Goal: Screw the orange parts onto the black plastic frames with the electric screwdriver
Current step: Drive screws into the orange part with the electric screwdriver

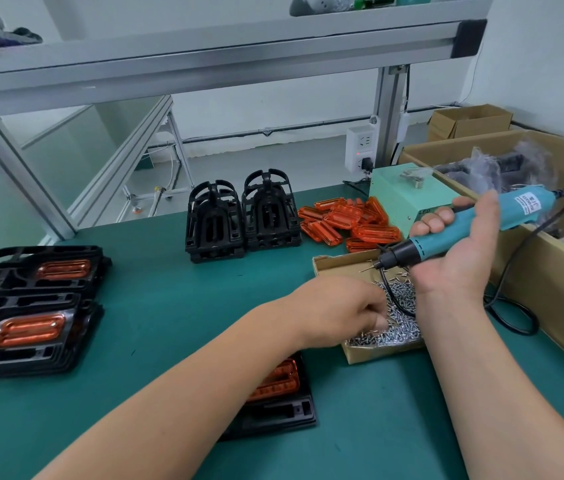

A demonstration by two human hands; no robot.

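My right hand [457, 251] grips the blue electric screwdriver [481, 220] above the screw box, its bit pointing left with a screw on the tip. My left hand [339, 310] reaches into the small cardboard box [353, 351] of silver screws [398, 327], fingers curled down among them. A black frame with an orange part [280, 389] lies under my left forearm, partly hidden. Loose orange parts [346, 220] are heaped at the back. Two stacks of empty black frames [239, 220] stand beside them.
Two stacks of frames fitted with orange parts [27, 306] lie at the left on the green mat. A pale green power box [401, 195] stands behind the orange heap. A large cardboard box [557, 258] runs along the right. The screwdriver's black cable [512, 306] loops on the mat.
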